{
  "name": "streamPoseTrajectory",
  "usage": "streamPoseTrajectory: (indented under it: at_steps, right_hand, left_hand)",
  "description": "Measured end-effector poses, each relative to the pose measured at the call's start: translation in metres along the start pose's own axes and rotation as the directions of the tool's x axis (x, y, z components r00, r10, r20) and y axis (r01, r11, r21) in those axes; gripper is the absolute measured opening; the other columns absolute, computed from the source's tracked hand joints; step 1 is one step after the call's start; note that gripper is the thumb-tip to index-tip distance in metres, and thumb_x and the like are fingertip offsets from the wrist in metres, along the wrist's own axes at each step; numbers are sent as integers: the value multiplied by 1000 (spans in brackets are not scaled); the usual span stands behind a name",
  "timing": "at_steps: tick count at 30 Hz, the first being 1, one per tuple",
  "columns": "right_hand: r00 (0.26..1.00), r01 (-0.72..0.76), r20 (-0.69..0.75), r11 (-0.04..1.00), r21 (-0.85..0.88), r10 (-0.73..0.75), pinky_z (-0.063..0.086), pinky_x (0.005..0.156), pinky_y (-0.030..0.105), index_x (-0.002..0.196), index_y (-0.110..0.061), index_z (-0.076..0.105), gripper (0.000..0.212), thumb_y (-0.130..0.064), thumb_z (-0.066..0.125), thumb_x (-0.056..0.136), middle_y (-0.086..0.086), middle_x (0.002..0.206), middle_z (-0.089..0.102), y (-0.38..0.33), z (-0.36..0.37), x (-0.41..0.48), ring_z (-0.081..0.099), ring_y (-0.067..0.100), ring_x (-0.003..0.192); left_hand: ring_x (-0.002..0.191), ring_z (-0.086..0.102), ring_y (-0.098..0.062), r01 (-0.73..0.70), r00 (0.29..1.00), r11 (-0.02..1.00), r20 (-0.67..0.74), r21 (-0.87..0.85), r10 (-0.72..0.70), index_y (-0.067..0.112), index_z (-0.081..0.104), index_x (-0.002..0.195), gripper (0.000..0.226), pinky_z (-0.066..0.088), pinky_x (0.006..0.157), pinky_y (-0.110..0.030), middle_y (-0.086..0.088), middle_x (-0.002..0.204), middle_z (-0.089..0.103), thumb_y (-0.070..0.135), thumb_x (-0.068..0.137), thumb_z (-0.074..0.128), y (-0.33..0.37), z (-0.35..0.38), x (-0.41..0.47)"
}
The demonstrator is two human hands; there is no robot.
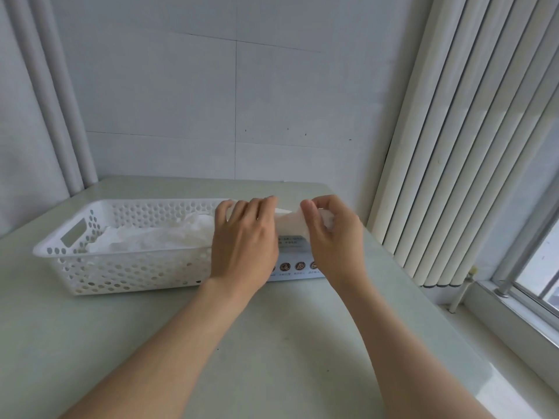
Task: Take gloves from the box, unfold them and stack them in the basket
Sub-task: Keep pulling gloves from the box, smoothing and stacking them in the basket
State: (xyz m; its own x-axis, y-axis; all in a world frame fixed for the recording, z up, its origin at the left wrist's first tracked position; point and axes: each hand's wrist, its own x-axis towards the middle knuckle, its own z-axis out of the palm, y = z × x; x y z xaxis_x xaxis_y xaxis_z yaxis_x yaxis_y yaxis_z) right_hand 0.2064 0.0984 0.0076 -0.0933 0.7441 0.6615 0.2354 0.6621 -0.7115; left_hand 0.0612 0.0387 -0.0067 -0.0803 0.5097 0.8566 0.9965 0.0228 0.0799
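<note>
Pipes: two pale upright pipes (57, 101) stand in the left corner against the wall, behind the far left edge of the desk.
Desk: the pale green desk (272, 343) meets the wall along its far edge. Its far right corner is rounded and lies near the blinds. A wide stretch of its top shows on the near side of the basket, crossed by both forearms.
Basket: the white perforated basket (121, 273) sits on the left half of the desk, long side toward the viewer, with a handle slot in its left end. A strip of desk shows beyond that end.
Stacked gloves: thin white stacked gloves (157, 237) lie rumpled inside the basket, below its rim.
Left grip: the left grip (243, 237) is raised over the basket's right end, back of the hand up, fingers curled and pinching one end of the held glove.
Held glove: the held glove (290, 223) is pulled out in the air between the two grips, above the box and apart from the desk.
Box: the box (298, 267) stands just beside the basket's right end, largely hidden by the hands. Its near face shows round icons. Whether it touches the basket cannot be told.
Right grip: the right grip (332, 237) has thumb and fingers clenched on the glove's other end, over the right part of the box.
Blinds: vertical blinds (453, 146) hang to the right, near the desk's corner.
Sill: a window sill (514, 313) runs along the desk's right edge.
</note>
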Motion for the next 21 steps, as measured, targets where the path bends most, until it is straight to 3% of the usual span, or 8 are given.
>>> streamPoseTrajectory:
  at_steps: [2, 4, 7, 11, 13, 15, 17, 21]
  right_hand:
    - [999, -19, 39, 997, 71, 17, 54, 59, 33, 100, -17, 75, 22, -35, 65, 105, -8, 76, 73, -6, -2, 0, 66, 10, 67]
    - [994, -68, 90, 983, 173, 53, 54, 63, 24, 105, -16, 78, 22, -29, 61, 108, -12, 81, 75, -9, -4, 0, 67, 5, 74]
    - [974, -205, 169, 909, 362, 152, 55, 74, 22, 115, -15, 77, 28, -16, 49, 111, 4, 90, 77, -15, -7, -1, 70, 15, 83]
    - [970, -235, 172, 855, 462, 173, 49, 77, 17, 128, -20, 71, 44, 2, 46, 98, -5, 89, 73, -20, -12, 0, 63, 6, 81]
    - [972, -226, 179, 836, 500, 155, 54, 81, 21, 135, -24, 63, 50, -1, 54, 92, -1, 103, 77, -20, -12, -1, 69, 11, 91]
    - [975, -210, 166, 861, 463, 149, 56, 84, 24, 139, -27, 58, 49, -8, 65, 95, -2, 118, 76, -21, -9, -2, 73, 13, 105]
    - [979, -181, 154, 907, 379, 131, 57, 81, 23, 138, -28, 58, 48, -13, 74, 96, -5, 122, 70, -20, -6, -4, 72, 10, 105]
    - [992, -101, 103, 963, 250, 77, 54, 68, 19, 125, -24, 67, 34, -14, 77, 95, -4, 105, 72, -13, 1, -3, 72, 10, 91]
  left_hand:
    - [99, 67, -26, -73, 997, 994, -9, -83, 73, 11, 65, 128, 35, 43, 103, -44, -2, 109, 74, 19, 94, 65, 3, -2, 1]
    - [92, 69, -25, -108, 994, 985, -21, -133, 106, 13, 67, 124, 33, 44, 100, -41, 1, 100, 75, 28, 95, 69, 6, -2, 1]
    - [68, 66, -24, -73, 996, 984, -64, -162, 63, 15, 65, 102, 6, 46, 101, -42, 6, 73, 71, 21, 100, 67, 6, -3, 0]
    - [50, 43, -22, -4, 998, 992, -55, -125, -3, 13, 63, 92, 11, 48, 104, -44, 7, 56, 57, 3, 94, 66, 2, -6, 0]
    - [51, 37, -21, 16, 999, 992, -48, -123, -22, 11, 65, 94, 10, 49, 104, -44, 6, 54, 56, 2, 92, 67, 2, -7, 1]
    - [50, 42, -22, 17, 999, 990, -40, -142, -23, 12, 65, 95, 10, 49, 105, -45, 6, 56, 58, 2, 92, 65, 3, -8, 1]
    - [54, 54, -24, 5, 999, 988, -34, -154, -10, 13, 67, 100, 12, 47, 106, -46, 6, 60, 63, 4, 94, 61, 5, -8, 1]
    - [55, 59, -24, 6, 999, 991, -48, -135, -13, 11, 68, 103, 15, 45, 107, -43, 5, 59, 63, 0, 96, 59, 4, -9, 2]
